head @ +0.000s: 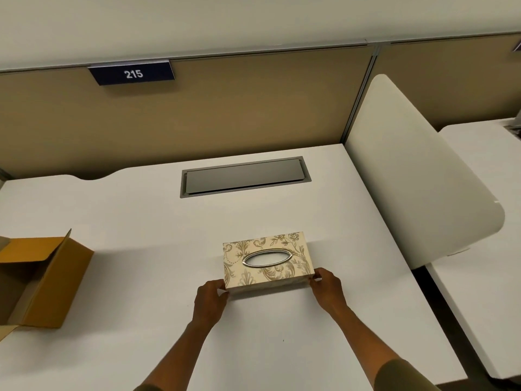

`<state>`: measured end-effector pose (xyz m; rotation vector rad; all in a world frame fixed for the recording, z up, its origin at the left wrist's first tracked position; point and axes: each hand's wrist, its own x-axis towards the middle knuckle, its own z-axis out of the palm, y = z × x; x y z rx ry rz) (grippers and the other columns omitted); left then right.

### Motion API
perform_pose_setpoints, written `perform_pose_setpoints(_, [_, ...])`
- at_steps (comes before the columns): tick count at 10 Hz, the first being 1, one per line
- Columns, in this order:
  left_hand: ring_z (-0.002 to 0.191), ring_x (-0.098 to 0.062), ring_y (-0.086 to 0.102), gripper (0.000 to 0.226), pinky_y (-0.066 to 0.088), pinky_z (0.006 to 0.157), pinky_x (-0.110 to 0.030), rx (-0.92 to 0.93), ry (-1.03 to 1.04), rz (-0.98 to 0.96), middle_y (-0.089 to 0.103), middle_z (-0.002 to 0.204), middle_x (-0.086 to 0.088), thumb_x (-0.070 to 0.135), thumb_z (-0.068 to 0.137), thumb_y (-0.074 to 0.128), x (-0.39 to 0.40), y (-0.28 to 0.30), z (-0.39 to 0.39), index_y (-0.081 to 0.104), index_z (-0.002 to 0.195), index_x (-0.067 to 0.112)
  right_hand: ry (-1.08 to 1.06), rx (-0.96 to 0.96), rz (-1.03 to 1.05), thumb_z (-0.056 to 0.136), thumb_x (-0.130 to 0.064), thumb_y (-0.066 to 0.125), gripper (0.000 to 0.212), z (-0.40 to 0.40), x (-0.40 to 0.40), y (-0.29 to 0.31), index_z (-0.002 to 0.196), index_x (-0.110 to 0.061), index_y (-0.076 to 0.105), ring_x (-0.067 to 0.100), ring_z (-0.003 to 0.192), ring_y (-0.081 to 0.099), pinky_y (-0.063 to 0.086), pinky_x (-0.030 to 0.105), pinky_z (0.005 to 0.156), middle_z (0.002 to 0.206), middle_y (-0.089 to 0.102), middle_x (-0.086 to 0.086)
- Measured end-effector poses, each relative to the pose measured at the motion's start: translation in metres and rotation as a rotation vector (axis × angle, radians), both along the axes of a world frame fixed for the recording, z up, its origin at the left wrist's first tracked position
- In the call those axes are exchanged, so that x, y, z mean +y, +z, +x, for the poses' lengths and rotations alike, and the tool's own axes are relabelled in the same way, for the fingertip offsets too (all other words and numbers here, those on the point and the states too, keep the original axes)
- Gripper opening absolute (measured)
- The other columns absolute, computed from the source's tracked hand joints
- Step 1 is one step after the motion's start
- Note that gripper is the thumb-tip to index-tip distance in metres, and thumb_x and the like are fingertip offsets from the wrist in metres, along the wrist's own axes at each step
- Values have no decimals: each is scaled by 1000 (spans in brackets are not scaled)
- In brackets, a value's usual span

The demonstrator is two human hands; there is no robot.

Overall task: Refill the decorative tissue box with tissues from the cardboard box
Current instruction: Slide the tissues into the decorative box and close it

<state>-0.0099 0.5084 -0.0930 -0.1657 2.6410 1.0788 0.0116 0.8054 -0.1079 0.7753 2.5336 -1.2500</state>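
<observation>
The decorative tissue box (267, 259), cream with a gold floral pattern and a silver oval slot in its lid, rests on the white desk (141, 215) in front of me. My left hand (211, 300) grips its near left corner. My right hand (327, 287) grips its near right corner. White shows through the oval slot. The brown cardboard box (45, 280) stands at the desk's left edge with its flaps open; its contents are hidden from this angle.
A grey cable hatch (245, 176) is set into the desk behind the tissue box. A tan partition with a sign reading 215 (132, 73) rises at the back. A white divider panel (417, 176) borders the desk's right side, with another desk beyond.
</observation>
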Motion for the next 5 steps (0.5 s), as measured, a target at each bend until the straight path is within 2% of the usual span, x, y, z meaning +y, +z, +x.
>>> perform_pose_setpoints(1, [96, -32, 67, 18, 48, 72, -32, 0, 13, -8, 75, 100, -12, 2, 85, 63, 1, 0, 4, 76, 96, 8, 38, 5, 38, 94, 0, 47, 26, 4, -1, 1, 109, -2, 68, 32, 101, 65, 49, 29, 79, 111, 72, 16])
perform_pose_setpoints(2, [98, -32, 66, 18, 51, 78, -37, 16, 12, 5, 76, 100, -12, 3, 86, 62, -3, -1, 5, 76, 95, 7, 29, 32, 31, 93, 3, 45, 32, 4, 0, 3, 114, -3, 68, 31, 105, 64, 51, 32, 86, 115, 71, 15])
perform_pose_setpoints(3, [111, -34, 64, 24, 52, 94, -39, 38, 40, 38, 72, 115, -16, 3, 87, 63, -6, 5, 6, 72, 109, 3, -40, 99, 38, 94, 4, 50, 34, 6, 1, 13, 125, -2, 61, 31, 113, 62, 50, 36, 95, 124, 66, 16])
perform_pose_setpoints(4, [122, -31, 60, 36, 46, 106, -39, 48, 89, 89, 67, 128, -16, 4, 89, 64, -12, 11, 7, 63, 125, 0, -99, 183, 57, 94, 4, 52, 34, 6, 1, 22, 127, -2, 58, 32, 112, 62, 53, 40, 95, 125, 64, 16])
perform_pose_setpoints(5, [122, -30, 61, 43, 49, 102, -43, 88, 116, 131, 67, 127, -16, 7, 90, 64, -15, 24, 9, 57, 132, 2, -150, 273, 85, 94, 1, 53, 32, 5, -9, 38, 126, -4, 58, 34, 111, 60, 53, 46, 95, 124, 64, 15])
